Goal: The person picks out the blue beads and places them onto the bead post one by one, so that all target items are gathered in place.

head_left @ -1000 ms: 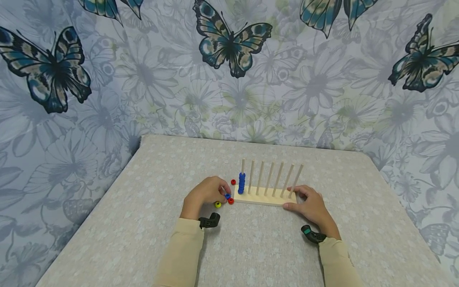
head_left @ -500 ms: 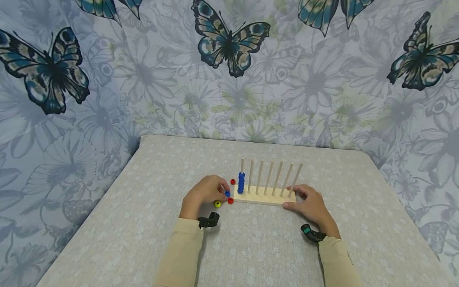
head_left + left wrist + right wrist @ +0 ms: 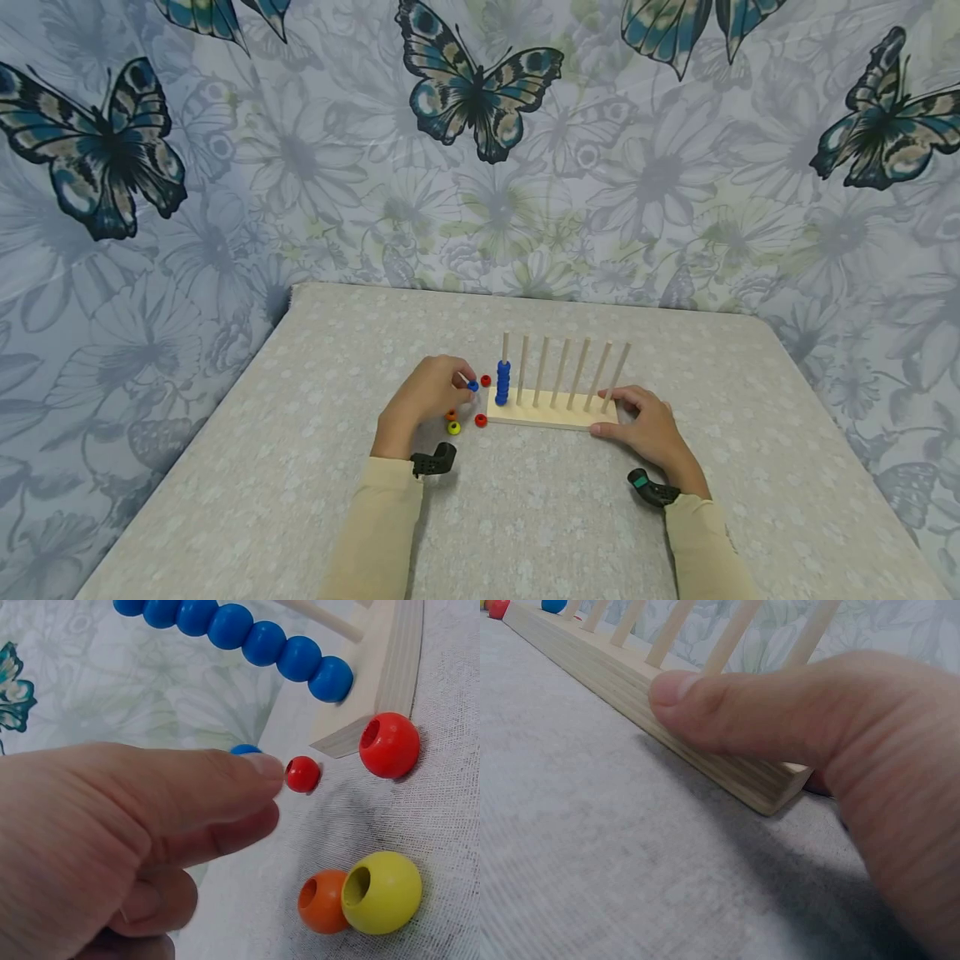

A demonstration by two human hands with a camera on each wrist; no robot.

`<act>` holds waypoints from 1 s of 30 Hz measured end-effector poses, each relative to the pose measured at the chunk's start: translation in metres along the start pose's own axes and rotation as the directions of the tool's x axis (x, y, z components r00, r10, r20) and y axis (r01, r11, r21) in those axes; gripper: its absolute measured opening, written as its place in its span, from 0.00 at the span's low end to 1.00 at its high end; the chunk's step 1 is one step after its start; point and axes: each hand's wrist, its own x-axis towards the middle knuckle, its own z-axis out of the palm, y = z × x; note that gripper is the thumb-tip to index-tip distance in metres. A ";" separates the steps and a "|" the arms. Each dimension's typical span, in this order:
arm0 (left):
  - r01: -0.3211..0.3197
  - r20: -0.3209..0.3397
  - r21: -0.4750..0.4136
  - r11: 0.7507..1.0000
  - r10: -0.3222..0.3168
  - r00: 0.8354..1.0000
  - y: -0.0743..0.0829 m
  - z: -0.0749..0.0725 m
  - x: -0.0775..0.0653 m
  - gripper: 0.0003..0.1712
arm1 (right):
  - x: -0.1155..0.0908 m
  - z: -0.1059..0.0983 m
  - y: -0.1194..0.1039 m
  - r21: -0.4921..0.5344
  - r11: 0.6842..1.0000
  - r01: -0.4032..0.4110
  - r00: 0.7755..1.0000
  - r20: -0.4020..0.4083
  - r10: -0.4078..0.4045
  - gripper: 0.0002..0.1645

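Note:
Between thumb and fingers my left hand (image 3: 429, 390) pinches a blue bead (image 3: 472, 386), lifted beside the left end of a wooden peg board (image 3: 555, 408). In the left wrist view the thumb hides most of that bead (image 3: 245, 749). The leftmost peg carries a stack of several blue beads (image 3: 503, 383); the other pegs are bare. At the board's right end my right hand (image 3: 651, 427) grips the base, thumb along its front edge (image 3: 705, 712) and fingers behind, mostly hidden in the right wrist view.
A red bead (image 3: 390, 745) lies by the board's near left corner and another red bead (image 3: 303, 774) farther back. A yellow bead (image 3: 382, 892) and an orange bead (image 3: 324, 901) lie together below the left hand. A patterned cloth covers the table (image 3: 540, 517); a butterfly-print curtain stands behind.
My left hand has raised the blue bead off the table and moved it slightly away from me, uncovering the orange bead. The right hand keeps its grip on the board.

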 end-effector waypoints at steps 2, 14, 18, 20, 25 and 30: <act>-0.001 -0.034 -0.007 1.000 0.001 0.999 0.000 0.000 0.000 0.11 | 0.000 0.001 0.000 0.006 1.000 0.002 1.000 0.000 -0.002 0.38; -0.126 -0.320 -0.034 0.991 0.109 0.941 0.007 -0.008 -0.002 0.13 | -0.001 -0.001 -0.001 0.010 1.000 0.011 1.000 0.002 -0.011 0.38; -0.215 -0.452 -0.025 0.976 0.181 0.874 0.012 -0.014 -0.003 0.13 | 0.000 -0.001 0.000 0.010 1.000 0.012 1.000 -0.002 -0.012 0.38; -0.238 -0.499 -0.021 0.971 0.196 0.844 0.015 -0.016 -0.004 0.13 | 0.001 -0.001 0.001 0.016 1.000 0.010 1.000 -0.002 -0.010 0.38; -0.275 -0.570 -0.014 0.961 0.218 0.792 0.022 -0.020 -0.005 0.13 | 0.001 -0.001 0.002 0.021 1.000 0.009 1.000 0.003 -0.009 0.38; -0.332 -0.619 -0.021 0.943 0.249 0.745 0.031 -0.024 -0.007 0.13 | 0.001 -0.001 0.001 0.019 1.000 0.018 1.000 -0.001 -0.018 0.38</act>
